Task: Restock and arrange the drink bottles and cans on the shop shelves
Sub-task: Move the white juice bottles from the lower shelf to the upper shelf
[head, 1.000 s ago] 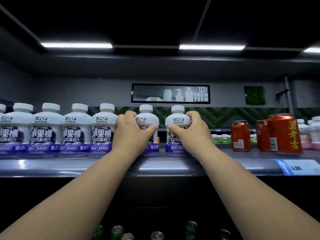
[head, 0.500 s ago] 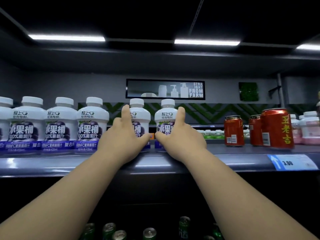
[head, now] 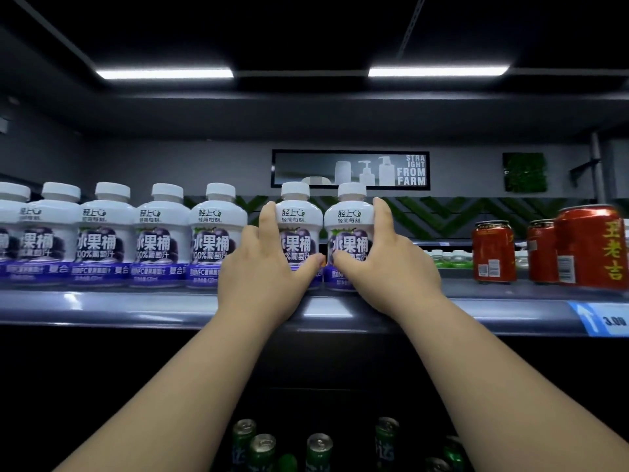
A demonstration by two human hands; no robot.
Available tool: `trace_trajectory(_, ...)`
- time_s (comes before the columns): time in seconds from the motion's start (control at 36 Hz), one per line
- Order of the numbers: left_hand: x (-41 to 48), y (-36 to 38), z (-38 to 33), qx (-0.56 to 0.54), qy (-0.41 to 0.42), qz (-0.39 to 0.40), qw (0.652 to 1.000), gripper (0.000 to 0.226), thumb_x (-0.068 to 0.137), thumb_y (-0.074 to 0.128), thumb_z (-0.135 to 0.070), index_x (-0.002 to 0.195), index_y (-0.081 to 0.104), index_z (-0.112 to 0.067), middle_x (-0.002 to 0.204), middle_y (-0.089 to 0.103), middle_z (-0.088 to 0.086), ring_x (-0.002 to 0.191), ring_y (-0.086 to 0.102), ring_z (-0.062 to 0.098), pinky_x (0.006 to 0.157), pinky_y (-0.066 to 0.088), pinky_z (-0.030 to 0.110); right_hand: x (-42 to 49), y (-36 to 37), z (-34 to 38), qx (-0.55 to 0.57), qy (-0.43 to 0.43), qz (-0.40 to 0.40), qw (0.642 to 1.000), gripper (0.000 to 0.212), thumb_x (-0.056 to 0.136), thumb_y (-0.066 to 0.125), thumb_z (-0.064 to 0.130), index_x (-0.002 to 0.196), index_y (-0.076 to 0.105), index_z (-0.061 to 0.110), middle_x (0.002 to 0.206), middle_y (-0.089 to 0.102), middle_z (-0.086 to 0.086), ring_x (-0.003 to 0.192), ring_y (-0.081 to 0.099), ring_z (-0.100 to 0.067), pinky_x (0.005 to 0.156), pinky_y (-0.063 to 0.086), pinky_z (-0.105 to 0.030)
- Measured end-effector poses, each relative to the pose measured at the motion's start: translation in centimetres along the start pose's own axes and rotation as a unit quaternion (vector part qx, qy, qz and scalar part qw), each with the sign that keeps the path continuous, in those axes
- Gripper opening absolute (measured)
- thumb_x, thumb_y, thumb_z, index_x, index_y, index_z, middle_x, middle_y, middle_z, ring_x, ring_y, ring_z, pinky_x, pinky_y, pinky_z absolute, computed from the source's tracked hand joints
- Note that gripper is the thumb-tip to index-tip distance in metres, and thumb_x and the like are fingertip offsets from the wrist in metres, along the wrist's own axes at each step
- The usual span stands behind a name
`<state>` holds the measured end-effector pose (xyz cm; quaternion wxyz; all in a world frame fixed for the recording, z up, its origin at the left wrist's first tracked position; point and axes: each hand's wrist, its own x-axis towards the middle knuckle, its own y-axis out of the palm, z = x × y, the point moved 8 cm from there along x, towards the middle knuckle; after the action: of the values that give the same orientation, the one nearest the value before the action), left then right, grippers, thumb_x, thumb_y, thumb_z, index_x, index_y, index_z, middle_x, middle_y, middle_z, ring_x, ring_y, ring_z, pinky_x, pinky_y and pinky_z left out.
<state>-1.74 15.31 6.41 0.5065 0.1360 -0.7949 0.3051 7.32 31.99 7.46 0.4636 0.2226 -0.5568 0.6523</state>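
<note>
Two white grape juice bottles with purple labels stand side by side on the grey shelf [head: 136, 308]. My left hand [head: 269, 267] cups the left bottle [head: 299, 216], index finger up its left side and thumb across its front. My right hand [head: 388, 264] cups the right bottle [head: 349, 218] in the mirrored way. My thumbs nearly meet between the two bottles, whose lower labels are hidden by my hands. A row of several matching bottles [head: 160, 233] runs off to the left, with a small gap before the pair.
Red cans [head: 492, 250] and a larger red can [head: 592, 247] stand on the same shelf to the right. A blue price tag [head: 602, 320] sits on the shelf edge. Green cans [head: 262, 447] fill the dark shelf below.
My hands slid from the bottles' shoulders down to their sides and lower fronts. The two bottles now stand closer together, and the view has shifted to the right.
</note>
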Motion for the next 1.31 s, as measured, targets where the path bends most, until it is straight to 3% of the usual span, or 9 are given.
trace_trajectory(0.31,-0.6,-1.3,0.8,0.052,-0.019,-0.065,0.996,0.084,0.084,0.054,-0.064,0.148,0.018,-0.022,0.132,0.046,0.006,0.117,0.045,0.028,0.097,0.032,0.045,-0.6,-0.1,0.1,-0.005,0.028,-0.016,0.999,0.090,0.084,0.052,0.069,0.147,0.013,0.018,0.117,0.065,-0.008,0.100,0.064,-0.033,0.073,0.045,-0.038)
trace_trajectory(0.47,-0.7,-1.2,1.1,0.040,-0.031,-0.067,0.996,0.084,0.083,0.055,-0.058,0.148,0.018,-0.021,0.132,0.044,0.007,0.118,0.043,0.029,0.099,0.029,0.046,-1.0,0.9,0.9,-0.040,-0.040,0.053,0.997,0.098,0.086,0.046,0.073,0.156,-0.003,0.026,0.135,0.060,-0.003,0.116,0.060,-0.030,0.087,0.048,-0.041)
trace_trajectory(0.61,-0.7,-1.2,1.2,0.028,-0.033,-0.069,0.997,0.082,0.083,0.058,-0.052,0.148,0.019,-0.021,0.133,0.044,0.008,0.120,0.043,0.029,0.099,0.028,0.046,-0.9,1.2,0.9,-0.041,-0.045,0.046,0.997,0.098,0.084,0.046,0.076,0.156,-0.002,0.031,0.132,0.063,0.003,0.115,0.060,-0.028,0.084,0.048,-0.039)
trace_trajectory(0.81,-0.8,-1.1,1.3,0.028,-0.035,-0.067,0.997,0.080,0.084,0.059,-0.044,0.149,0.018,-0.019,0.133,0.041,0.009,0.118,0.042,0.031,0.099,0.027,0.046,-1.0,1.2,1.1,-0.037,-0.080,0.083,0.993,0.097,0.089,0.046,0.071,0.158,-0.010,0.031,0.144,0.056,0.010,0.127,0.054,-0.023,0.091,0.046,-0.039)
trace_trajectory(1.08,-0.7,-1.0,1.3,0.028,-0.028,-0.057,0.998,0.079,0.084,0.059,-0.044,0.148,0.019,-0.020,0.134,0.040,0.010,0.119,0.041,0.030,0.101,0.027,0.045,-1.4,1.2,1.4,-0.066,-0.092,0.094,0.989,0.106,0.086,0.046,0.074,0.157,-0.017,0.028,0.138,0.060,0.002,0.121,0.058,-0.025,0.090,0.050,-0.041)
trace_trajectory(1.31,-1.0,-0.9,1.1,0.033,-0.008,-0.041,0.999,0.083,0.085,0.057,-0.044,0.150,0.014,-0.017,0.137,0.038,0.013,0.124,0.039,0.032,0.106,0.028,0.044,-1.6,1.0,1.6,-0.109,-0.084,0.048,0.989,0.109,0.080,0.045,0.078,0.159,-0.005,0.021,0.125,0.066,-0.001,0.108,0.062,-0.027,0.081,0.049,-0.039)
